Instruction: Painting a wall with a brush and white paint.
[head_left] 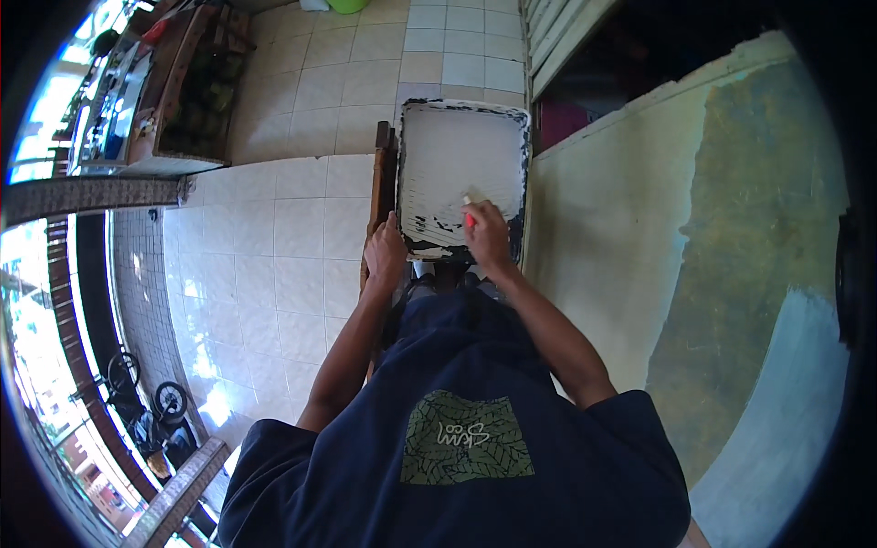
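In front of me sits a large rectangular paint tray (463,151) coated with white paint, with dark patches along its rim and near end. My right hand (489,239) is closed around a small paintbrush (469,211) with red and cream parts, held over the near right part of the tray. Its bristles are hard to make out. To the left of the tray runs a brown wooden bar (381,173). My left hand (386,256) is closed on this bar, with the thumb beside the tray's left rim; its other fingers are partly hidden.
At the right stands a wall (758,192) with cream, greenish and pale grey-blue areas. Glossy tiles (265,237) cover the floor on the left. A wooden cabinet (196,91) stands far left, a green container (347,5) at the far edge. A small bicycle (151,402) is lower left.
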`<state>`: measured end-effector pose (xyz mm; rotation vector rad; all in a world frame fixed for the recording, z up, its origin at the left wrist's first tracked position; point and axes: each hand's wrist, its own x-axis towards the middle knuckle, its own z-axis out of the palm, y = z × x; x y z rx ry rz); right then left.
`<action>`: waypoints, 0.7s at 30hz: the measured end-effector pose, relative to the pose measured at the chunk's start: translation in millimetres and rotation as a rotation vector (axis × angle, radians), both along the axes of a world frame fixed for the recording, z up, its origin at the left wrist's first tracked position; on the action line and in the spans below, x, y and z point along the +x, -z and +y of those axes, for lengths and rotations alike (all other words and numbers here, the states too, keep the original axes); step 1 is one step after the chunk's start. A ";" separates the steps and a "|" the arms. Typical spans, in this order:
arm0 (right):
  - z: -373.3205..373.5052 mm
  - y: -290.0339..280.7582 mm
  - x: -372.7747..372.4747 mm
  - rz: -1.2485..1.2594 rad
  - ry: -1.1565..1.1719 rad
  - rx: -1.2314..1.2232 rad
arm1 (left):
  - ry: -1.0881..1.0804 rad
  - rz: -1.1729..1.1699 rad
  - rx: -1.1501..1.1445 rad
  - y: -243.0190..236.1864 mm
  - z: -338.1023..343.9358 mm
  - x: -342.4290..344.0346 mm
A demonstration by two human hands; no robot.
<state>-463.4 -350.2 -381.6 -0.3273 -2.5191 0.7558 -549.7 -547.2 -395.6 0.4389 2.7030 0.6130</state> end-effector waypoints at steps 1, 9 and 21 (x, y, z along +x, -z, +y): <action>-17.0 -0.6 -6.5 -0.005 -0.009 -0.090 | -0.010 0.001 -0.001 -2.5 -2.8 -1.7; -43.6 -5.8 -72.3 0.189 0.065 -0.562 | -0.015 0.054 0.050 -6.2 -18.2 -11.8; -24.7 -6.5 -127.2 0.120 0.060 -0.579 | -0.015 0.051 0.095 -7.1 -11.7 -16.8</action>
